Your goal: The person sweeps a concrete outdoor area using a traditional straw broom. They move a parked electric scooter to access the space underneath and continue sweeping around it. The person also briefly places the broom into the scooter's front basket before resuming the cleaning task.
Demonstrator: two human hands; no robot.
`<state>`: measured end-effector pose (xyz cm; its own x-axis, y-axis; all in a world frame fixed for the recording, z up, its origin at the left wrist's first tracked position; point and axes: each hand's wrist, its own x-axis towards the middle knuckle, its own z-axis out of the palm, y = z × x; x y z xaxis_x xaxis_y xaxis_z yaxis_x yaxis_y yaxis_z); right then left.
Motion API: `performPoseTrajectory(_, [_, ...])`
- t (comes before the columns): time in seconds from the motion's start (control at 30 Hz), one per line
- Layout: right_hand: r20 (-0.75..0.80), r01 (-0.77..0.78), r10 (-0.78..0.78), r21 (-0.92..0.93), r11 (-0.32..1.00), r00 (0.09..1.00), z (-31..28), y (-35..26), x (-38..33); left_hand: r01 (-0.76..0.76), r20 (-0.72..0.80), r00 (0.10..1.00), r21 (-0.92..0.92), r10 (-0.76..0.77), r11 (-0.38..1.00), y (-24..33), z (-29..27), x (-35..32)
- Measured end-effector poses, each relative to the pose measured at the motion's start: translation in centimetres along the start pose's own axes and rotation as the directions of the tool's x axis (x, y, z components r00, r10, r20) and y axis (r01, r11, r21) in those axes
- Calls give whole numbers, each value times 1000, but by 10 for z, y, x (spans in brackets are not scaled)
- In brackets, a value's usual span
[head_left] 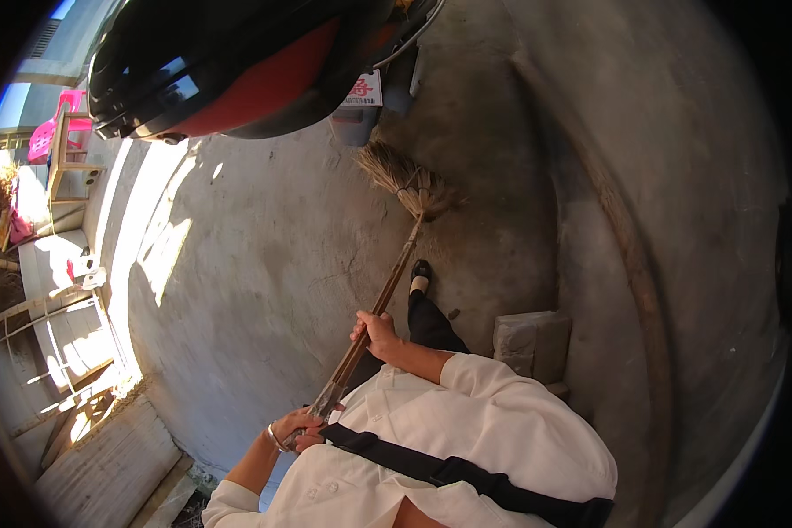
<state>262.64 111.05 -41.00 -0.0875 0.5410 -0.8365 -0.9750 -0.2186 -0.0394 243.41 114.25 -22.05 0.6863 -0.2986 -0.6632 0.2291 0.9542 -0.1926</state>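
I hold a long broom with both hands. Its wooden handle [398, 268] slants from my chest up to a straw head [409, 185] resting on the grey concrete floor [264, 255]. My right hand [377, 331] is shut on the handle at mid-length. My left hand [296, 430], with a bangle on the wrist, is shut on the handle's near end close to my white shirt [475, 431]. A black strap crosses the shirt. My black shoe [421, 274] stands just right of the handle.
A grey concrete block [531, 343] sits to my right. A large red and black rounded object [238, 62] hangs over the top of the view. A pink plastic chair [57, 132] and wooden frames stand at far left in sunlight; grey planks [106, 458] lie lower left.
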Motion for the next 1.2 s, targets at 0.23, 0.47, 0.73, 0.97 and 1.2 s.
performPoseTrajectory(0.23, [-166,33,-15,110,993,986,-51,-28,21,-26,30,999,58,25,998,-4,-34,58])
performPoseTrajectory(0.47, [-433,-24,-45,-153,988,900,-60,-12,64,-71,187,971,-357,146,931,-14,-55,69])
performPoseTrajectory(0.73, [-127,-15,-16,-241,970,992,-9,95,48,-135,70,986,-179,150,975,-66,-81,-21])
performPoseTrajectory(0.97, [-163,-95,88,-34,995,983,-42,104,27,-129,0,992,37,130,991,-90,-112,-21])
performPoseTrajectory(1.2, [-420,-84,58,-43,996,906,-95,101,55,-134,90,985,-122,146,983,-84,-149,19])
